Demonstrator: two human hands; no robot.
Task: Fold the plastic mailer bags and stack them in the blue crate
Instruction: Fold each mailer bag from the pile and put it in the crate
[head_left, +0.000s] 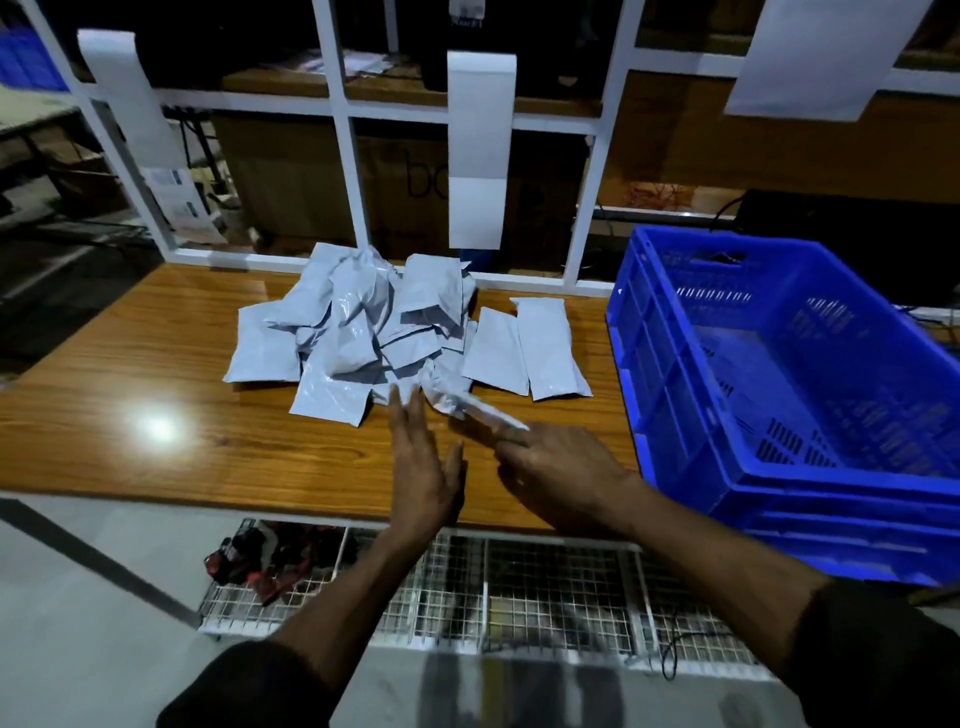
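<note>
A loose heap of several pale grey plastic mailer bags (358, 332) lies on the wooden table (156, 374), with two flat bags (550, 353) laid side by side at its right. My right hand (561, 467) pinches the near end of one crumpled mailer bag (478, 408) that trails from the heap's front edge. My left hand (423, 462) hovers just left of it with fingers straight and together, holding nothing. The blue crate (675, 395) stands at the table's right end; its inside looks empty.
A white metal frame (343, 135) with hanging white sheets rises behind the table. Cardboard boxes and cables sit beyond it. Below the table's front edge runs a wire mesh shelf (519, 587) holding a red and black item (265, 561).
</note>
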